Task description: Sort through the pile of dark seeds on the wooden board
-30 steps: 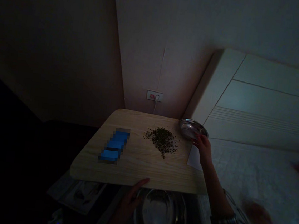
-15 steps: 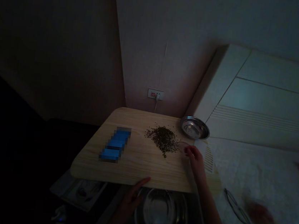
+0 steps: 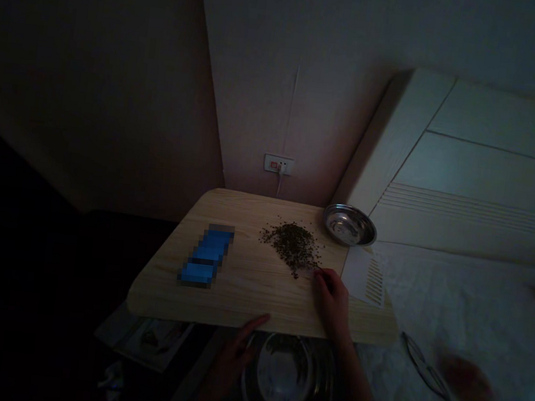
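Note:
On the pale wooden board lies a loose pile of small dark seeds or grains (image 3: pixel 294 245). My right hand (image 3: pixel 332 298) is at the pile's lower right edge, its fingers pinched together. Something thin seems to stick out from the fingertips, too dim to name. My left hand (image 3: pixel 239 348) rests at the board's front edge with the index finger stretched over it, holding nothing. Just right of it, below the edge, a steel bowl (image 3: pixel 283 382) appears to sit inside a larger basin. Another shallow steel bowl (image 3: pixel 349 226) stands at the board's back right corner.
A pixelated blue phone-like object (image 3: pixel 207 257) lies on the left of the board (image 3: pixel 247 295). Beside my right hand is a white sheet with slots (image 3: pixel 364 276). Glasses (image 3: pixel 425 368) lie on the white bedding at right. A wall socket (image 3: pixel 278 164) holds a plug.
My right hand has moved left and toward me, away from the slotted sheet, to the near edge of the grain pile. My left hand stays at the board's edge.

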`<state>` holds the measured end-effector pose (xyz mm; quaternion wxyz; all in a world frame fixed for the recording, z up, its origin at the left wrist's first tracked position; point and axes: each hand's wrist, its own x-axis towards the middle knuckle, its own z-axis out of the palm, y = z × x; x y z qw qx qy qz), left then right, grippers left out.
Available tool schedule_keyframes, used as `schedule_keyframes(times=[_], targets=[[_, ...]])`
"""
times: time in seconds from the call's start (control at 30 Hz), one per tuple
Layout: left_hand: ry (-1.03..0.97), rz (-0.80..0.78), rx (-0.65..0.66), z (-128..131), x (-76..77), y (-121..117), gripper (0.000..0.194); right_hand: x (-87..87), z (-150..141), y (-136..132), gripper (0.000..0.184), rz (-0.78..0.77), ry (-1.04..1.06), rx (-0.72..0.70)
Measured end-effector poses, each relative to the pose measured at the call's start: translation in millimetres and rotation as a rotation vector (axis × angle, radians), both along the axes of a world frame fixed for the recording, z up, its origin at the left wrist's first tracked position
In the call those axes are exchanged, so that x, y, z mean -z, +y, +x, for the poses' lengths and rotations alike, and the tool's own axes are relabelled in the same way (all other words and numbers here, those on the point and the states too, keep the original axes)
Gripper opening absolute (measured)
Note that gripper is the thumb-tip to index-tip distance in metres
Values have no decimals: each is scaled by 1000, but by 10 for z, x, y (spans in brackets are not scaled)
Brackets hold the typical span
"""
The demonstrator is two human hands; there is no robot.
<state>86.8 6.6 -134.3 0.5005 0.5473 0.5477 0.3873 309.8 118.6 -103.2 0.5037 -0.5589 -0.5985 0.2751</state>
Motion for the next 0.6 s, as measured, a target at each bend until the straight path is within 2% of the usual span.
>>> schedule_keyframes(times=[0.23,0.47,0.6], targets=[[-3,-1,4,-11,80,19,50,-21,3,-1,18,0,-51,-31],[-5,-10,-4,-3,-27,5,48,-27,-10,-20,19,2,-64,-39],[-3,11,2,0,-18,10,49,-32,-4,-27,19,9,-54,-46]])
